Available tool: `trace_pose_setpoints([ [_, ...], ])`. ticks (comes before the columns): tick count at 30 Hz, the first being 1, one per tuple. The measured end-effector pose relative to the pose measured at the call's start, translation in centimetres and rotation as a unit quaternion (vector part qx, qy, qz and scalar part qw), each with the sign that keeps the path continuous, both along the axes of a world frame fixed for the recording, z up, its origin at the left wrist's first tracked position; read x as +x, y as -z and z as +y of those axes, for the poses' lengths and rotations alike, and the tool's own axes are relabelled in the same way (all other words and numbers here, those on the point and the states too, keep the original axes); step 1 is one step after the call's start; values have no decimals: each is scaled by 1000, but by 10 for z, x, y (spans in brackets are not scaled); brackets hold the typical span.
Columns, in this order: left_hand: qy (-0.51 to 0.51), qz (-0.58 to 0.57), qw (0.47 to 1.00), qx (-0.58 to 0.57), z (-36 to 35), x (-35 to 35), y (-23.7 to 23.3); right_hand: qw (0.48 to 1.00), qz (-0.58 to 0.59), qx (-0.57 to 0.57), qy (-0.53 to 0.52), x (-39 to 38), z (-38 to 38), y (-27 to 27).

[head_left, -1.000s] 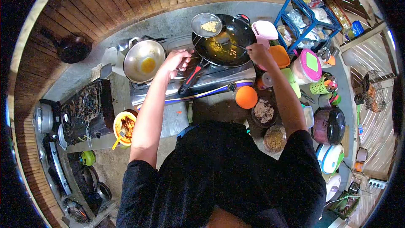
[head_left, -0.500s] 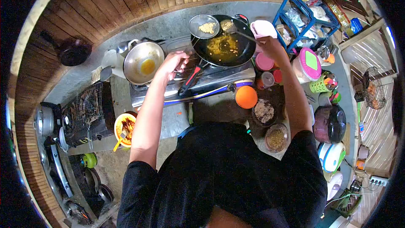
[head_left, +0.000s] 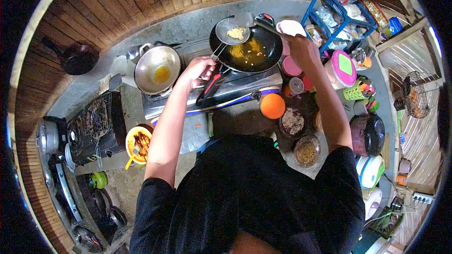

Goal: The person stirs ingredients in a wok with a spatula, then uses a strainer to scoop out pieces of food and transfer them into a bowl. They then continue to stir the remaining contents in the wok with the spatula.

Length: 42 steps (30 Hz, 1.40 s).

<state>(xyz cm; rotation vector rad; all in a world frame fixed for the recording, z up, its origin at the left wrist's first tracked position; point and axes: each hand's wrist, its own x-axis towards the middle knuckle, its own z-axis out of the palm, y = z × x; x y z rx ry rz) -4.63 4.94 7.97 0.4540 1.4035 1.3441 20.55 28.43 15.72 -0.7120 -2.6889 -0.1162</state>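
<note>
a: grip first. our left hand (head_left: pixel 200 68) is closed round the thin handle of the strainer (head_left: pixel 223 35), and our right hand (head_left: pixel 297 47) is clenched on the spatula (head_left: pixel 245 19). both are grasping, neither is slack.

b: agreed. now the biggest thing: the wok (head_left: pixel 263 59) sits on the stove (head_left: pixel 235 89), with oil and some yellow bits in it. its red-and-black handle (head_left: pixel 209 87) points back towards us, just under our left hand.

a: the strainer hangs over the far left edge of the wok, above the oil. its long axis runs from our left hand up and to the right, with the mesh end pointing away from us.

b: the spatula crosses from the other side. its shaft runs from our right hand to the left and away, and its blade is just beside the strainer rim. we can't tell if the two touch.

a: smallest last: a clump of fried bits (head_left: pixel 236 33) lies in the mesh.

b: so we judge the step to be lifting fried bits out of the oil, spatula feeding strainer. more bits float in the wok, so it looks partway done.

a: any further move calls for a level strainer kept over the wok so the drips fall back in, and a slow spatula to avoid splashing. the metal bowl (head_left: pixel 157 70) stands to the left, apart.
</note>
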Motion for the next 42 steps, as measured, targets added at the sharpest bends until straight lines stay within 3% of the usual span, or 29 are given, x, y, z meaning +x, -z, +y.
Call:
trace_pose_setpoints([
  [4, -19, 1, 1000, -20, -2, -3, 3, 996, -48, -19, 68, 10, 14, -21],
  [11, -23, -2, 1000, -20, -7, -7, -1, 987, -110, -112, -43, 31, 76, -13],
  [15, -16, 13, 1000, -10, -7, -8, -1, 975, -177, -134, 5, 21, 71, -23],
  [18, -14, 17, 1000, -6, -8, -7, -3, 963, -236, -127, -36, 12, 86, -18],
  [21, -11, 22, 1000, -5, -7, -9, -2, 977, -164, -104, -93, 11, 127, 27],
  [23, -10, 25, 1000, -3, -7, -9, -3, 954, -165, -181, -175, 8, 151, 48],
  [26, -18, 26, 1000, 1, -9, -8, -6, 953, -255, -111, -117, -2, 109, 26],
  [30, -26, 15, 1000, 0, -10, -12, -4, 944, -295, -126, -74, -10, 57, 10],
  [32, -31, 12, 999, -3, -9, -15, -2, 949, -274, -156, -2, -13, 32, 3],
  [33, -21, 11, 1000, 0, -9, -16, -2, 949, -275, -157, -1, -12, 34, 10],
  [35, -12, 9, 1000, 2, -8, -18, -1, 960, -236, 14, -149, -8, 40, 42],
  [38, -6, 13, 1000, 4, -8, -17, 0, 970, -227, -13, -85, -20, 39, 81],
  [42, -18, 12, 1000, 2, -10, -13, -2, 959, -258, -51, -103, -27, 20, 72],
])
